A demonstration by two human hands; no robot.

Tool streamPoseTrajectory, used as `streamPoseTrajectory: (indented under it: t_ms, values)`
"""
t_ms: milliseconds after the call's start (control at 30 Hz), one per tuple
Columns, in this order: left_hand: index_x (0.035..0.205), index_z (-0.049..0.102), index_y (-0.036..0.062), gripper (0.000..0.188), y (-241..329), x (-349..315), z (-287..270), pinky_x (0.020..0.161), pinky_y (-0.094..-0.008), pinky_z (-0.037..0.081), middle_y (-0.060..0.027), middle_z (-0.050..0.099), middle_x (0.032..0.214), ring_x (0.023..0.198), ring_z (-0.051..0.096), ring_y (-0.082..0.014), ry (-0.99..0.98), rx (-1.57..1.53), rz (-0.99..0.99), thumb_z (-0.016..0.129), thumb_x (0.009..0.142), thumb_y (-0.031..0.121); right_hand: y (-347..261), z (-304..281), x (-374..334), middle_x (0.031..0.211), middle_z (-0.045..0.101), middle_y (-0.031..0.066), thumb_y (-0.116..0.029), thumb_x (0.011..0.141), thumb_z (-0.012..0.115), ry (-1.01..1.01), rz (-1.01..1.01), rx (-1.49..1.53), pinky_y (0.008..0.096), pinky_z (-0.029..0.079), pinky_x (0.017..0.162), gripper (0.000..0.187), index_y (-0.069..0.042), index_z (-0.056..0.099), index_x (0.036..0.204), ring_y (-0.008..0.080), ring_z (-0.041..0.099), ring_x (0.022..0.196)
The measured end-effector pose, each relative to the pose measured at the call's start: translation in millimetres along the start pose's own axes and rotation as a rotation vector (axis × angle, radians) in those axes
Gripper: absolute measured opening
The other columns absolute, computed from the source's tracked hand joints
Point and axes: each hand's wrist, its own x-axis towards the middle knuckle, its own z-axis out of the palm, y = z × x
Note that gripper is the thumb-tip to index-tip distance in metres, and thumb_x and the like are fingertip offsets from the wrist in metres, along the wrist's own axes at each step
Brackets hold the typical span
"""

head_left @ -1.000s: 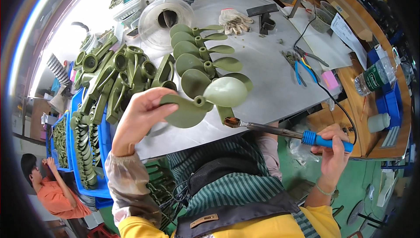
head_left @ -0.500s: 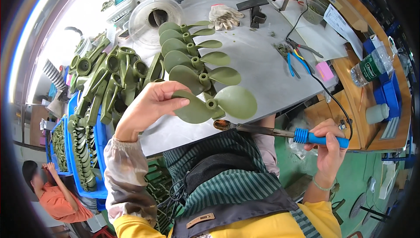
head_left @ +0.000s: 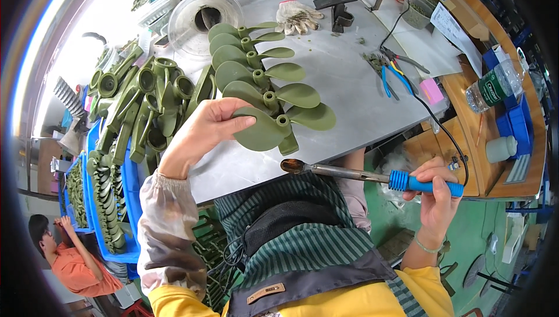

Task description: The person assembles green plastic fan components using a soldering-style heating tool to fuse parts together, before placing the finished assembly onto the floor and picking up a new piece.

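My left hand [head_left: 201,133] pinches the left blade of the nearest olive-green plastic propeller [head_left: 261,133] between thumb and fingers. That propeller is at the near end of a row of several two-bladed propellers [head_left: 233,74] along a green bar, lying toward the table's near edge. In my right hand [head_left: 435,194] is a soldering iron [head_left: 402,181] with a ribbed blue handle, its fingers wrapped round it. The iron points left, its dark, spoon-shaped tip [head_left: 294,166] just below the bar's near end, apparently apart from it.
Green moulded parts [head_left: 145,95] pile up left, over a blue crate [head_left: 135,200]. A clear round hood [head_left: 180,23], stained glove [head_left: 297,17], black stand [head_left: 340,14] and pliers [head_left: 387,78] are on the grey table [head_left: 349,119]. The iron's cord runs right. A co-worker [head_left: 75,264] sits lower left.
The nearest propeller has tilted, its right blade now swung up and back under my left hand's pinch. The iron's tip has shifted slightly left.
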Motion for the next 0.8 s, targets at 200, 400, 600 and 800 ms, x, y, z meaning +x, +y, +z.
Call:
streamPoseTrajectory:
  t_ms: [200, 400, 600, 800]
  values:
    - [0.112, 0.065, -0.0028, 0.025, -3, 3, -8, 0.075, -0.0206, 0.051, -0.0028, 0.070, 0.095, 0.083, 0.064, -0.0060, -0.054, 0.020, -0.006, 0.067, 0.090, 0.009, -2, 2, 0, 0.089, 0.058, 0.0191, -0.011, 0.093, 0.050, 0.005, -0.006, 0.007, 0.0314, 0.059, 0.048, 0.023, 0.008, 0.063, 0.090, 0.0238, 0.063, 0.063]
    - [0.111, 0.066, -0.0048, 0.025, -1, 2, -7, 0.077, -0.0217, 0.052, -0.0047, 0.071, 0.097, 0.084, 0.064, -0.0078, -0.037, 0.015, -0.018, 0.068, 0.089, 0.008, -2, 1, 0, 0.089, 0.058, 0.0193, -0.011, 0.093, 0.051, 0.016, -0.015, 0.012, 0.0316, 0.059, 0.048, 0.023, 0.008, 0.063, 0.091, 0.0243, 0.063, 0.063]
    - [0.109, 0.067, -0.0054, 0.024, 0, 2, -7, 0.077, -0.0216, 0.052, -0.0043, 0.071, 0.097, 0.083, 0.064, -0.0074, -0.046, 0.004, -0.014, 0.068, 0.088, 0.008, 2, 2, 0, 0.089, 0.058, 0.0192, -0.010, 0.093, 0.051, 0.053, -0.023, -0.018, 0.0315, 0.059, 0.047, 0.022, 0.008, 0.063, 0.091, 0.0244, 0.063, 0.063]
    - [0.107, 0.068, -0.0032, 0.024, 3, 1, -6, 0.068, -0.0197, 0.047, -0.0006, 0.070, 0.090, 0.077, 0.061, -0.0043, -0.020, 0.013, -0.026, 0.070, 0.087, 0.010, 10, 2, 0, 0.090, 0.059, 0.0191, -0.009, 0.093, 0.050, 0.057, -0.042, -0.018, 0.0312, 0.059, 0.047, 0.021, 0.008, 0.064, 0.091, 0.0238, 0.063, 0.063]
